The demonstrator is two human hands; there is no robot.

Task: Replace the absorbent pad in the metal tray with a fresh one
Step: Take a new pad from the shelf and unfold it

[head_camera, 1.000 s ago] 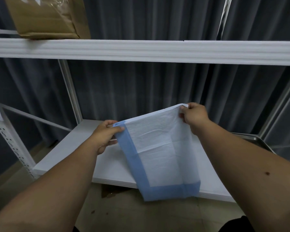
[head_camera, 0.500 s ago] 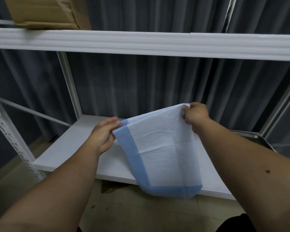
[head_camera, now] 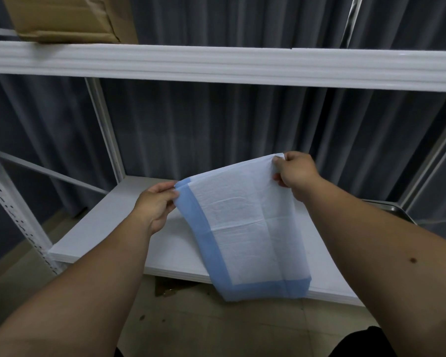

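A white absorbent pad point(head_camera: 245, 228) with a blue border hangs in the air in front of the lower shelf, still partly folded. My left hand point(head_camera: 156, 206) pinches its upper left corner at the blue edge. My right hand point(head_camera: 295, 172) grips the upper right corner, held a little higher. The pad's lower blue edge droops below the shelf's front edge. Only a corner of the metal tray point(head_camera: 394, 211) shows at the right, behind my right forearm; its inside is hidden.
The white lower shelf point(head_camera: 106, 228) lies under the pad. An upper white shelf beam point(head_camera: 216, 64) crosses the view, with a brown cardboard box point(head_camera: 67, 16) on it. Grey curtains hang behind. A perforated white upright point(head_camera: 18, 220) stands at the left. Tiled floor lies below.
My hands stayed on the pad's top corners, and the pad's lower edge swung slightly. The view shifted a little.
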